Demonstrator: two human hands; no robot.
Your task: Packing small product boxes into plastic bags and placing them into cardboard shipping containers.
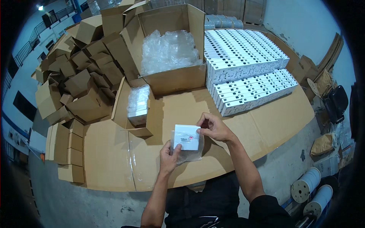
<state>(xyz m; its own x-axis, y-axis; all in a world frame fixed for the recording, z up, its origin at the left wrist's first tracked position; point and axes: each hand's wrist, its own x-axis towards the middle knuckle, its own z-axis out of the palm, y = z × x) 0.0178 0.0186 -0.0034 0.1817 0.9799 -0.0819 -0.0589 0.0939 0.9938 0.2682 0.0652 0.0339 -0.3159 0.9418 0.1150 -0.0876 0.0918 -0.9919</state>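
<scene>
A flat white square box (187, 133) with a small printed logo is held over the cardboard-covered table in front of me. Its lower part sits inside a clear plastic bag (193, 155), while the top edge stands out of it. My left hand (169, 157) grips the bag and box at the lower left, thumb across the front. At the upper right corner, my right hand (215, 129) pinches the box between thumb and fingers. Beyond them, a small open carton (150, 119) holds several bagged white pieces (138, 102).
A large open carton (173, 79) full of clear plastic bags (169, 49) stands at the back. White printed boxes (247, 70) are stacked in rows at the right. Brown cartons (81, 87) are heaped at the left. Cable spools (306, 186) stand on the floor, lower right.
</scene>
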